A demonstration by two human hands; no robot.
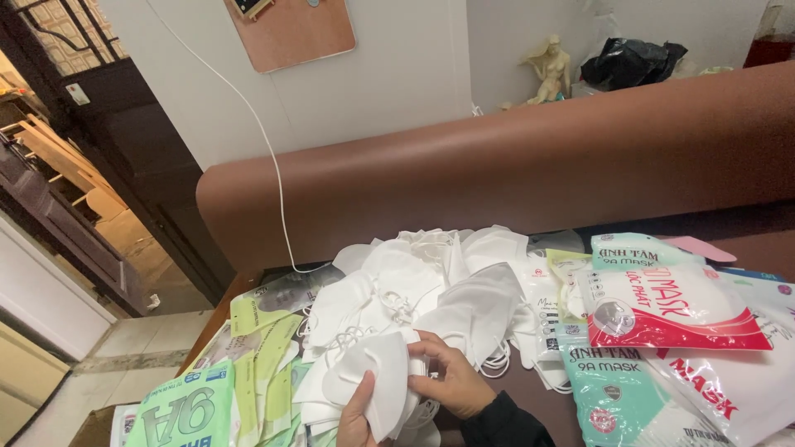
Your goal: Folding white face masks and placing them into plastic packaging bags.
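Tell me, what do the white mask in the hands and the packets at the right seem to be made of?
White mask: likely soft non-woven fabric, matte, folding without shine; right hand and left hand pinch it. Packets: thin glossy plastic film, with glare and wrinkles.

I read this as a room in a home put to use for packing — not a factory floor. A brown padded sofa back (530,157) runs behind a dark table (522,389) heaped with loose white face masks (431,281) and printed retail mask packets (662,306). A small pale figurine (548,68) stands on a ledge, a white cable (273,157) trails down the plain wall, and an open doorway (91,174) shows tiled floor.
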